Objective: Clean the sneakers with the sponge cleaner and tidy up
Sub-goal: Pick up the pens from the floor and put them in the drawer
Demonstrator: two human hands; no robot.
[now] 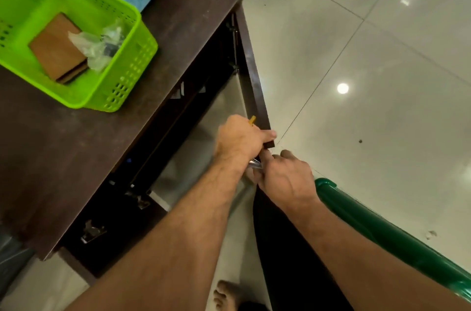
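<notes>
Both grips at cabinet door point(254, 96) edge

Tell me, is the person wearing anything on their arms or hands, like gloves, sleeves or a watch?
No. The left hand and right hand are bare, without gloves. Both forearms are uncovered and hairy as far as the view shows, with no sleeves, watch or bracelet. No rings show on the fingers.

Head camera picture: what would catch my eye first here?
The bright green basket on the dark cabinet top, upper left, holding a brown block and crumpled plastic. At centre, both hands meet at the open cabinet door's edge: the left hand grips it, the right hand just below.
</notes>
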